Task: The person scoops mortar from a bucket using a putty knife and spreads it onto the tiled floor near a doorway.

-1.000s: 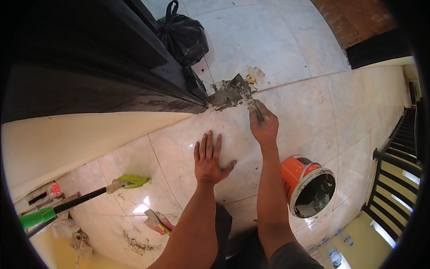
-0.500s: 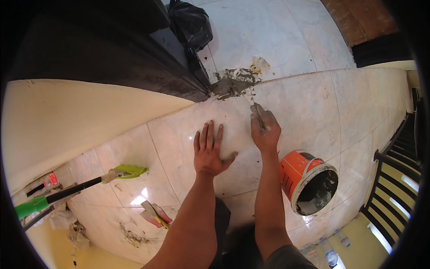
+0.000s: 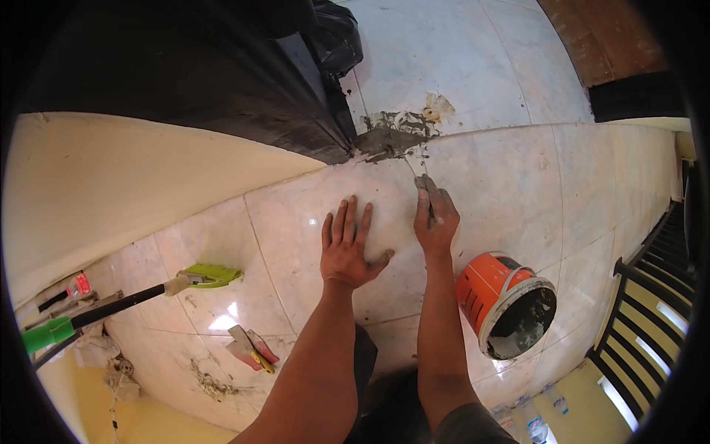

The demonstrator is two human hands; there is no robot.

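My left hand (image 3: 347,248) lies flat on the tiled floor with its fingers spread and holds nothing. My right hand (image 3: 436,216), to the right of it, is closed round the handle of a trowel (image 3: 419,177); the blade is seen thin and pale, pointing up toward the wet cement patch (image 3: 390,140). This grey patch lies at the foot of the dark door frame, with smeared, ragged edges. An orange bucket (image 3: 485,285) with grey residue inside stands tilted in view, right of my right forearm.
A green-headed broom (image 3: 211,275) and a scraper with a yellow handle (image 3: 255,351) are on the left. A black bag (image 3: 336,41) sits beside the door frame (image 3: 222,81). Dark railing (image 3: 643,318) runs along the right, with plastic bottles (image 3: 536,425) at the bottom.
My right hand has drawn the trowel back from the patch toward me, and the cement surface now shows. My left hand stays flat on the floor. The view has shifted slightly.
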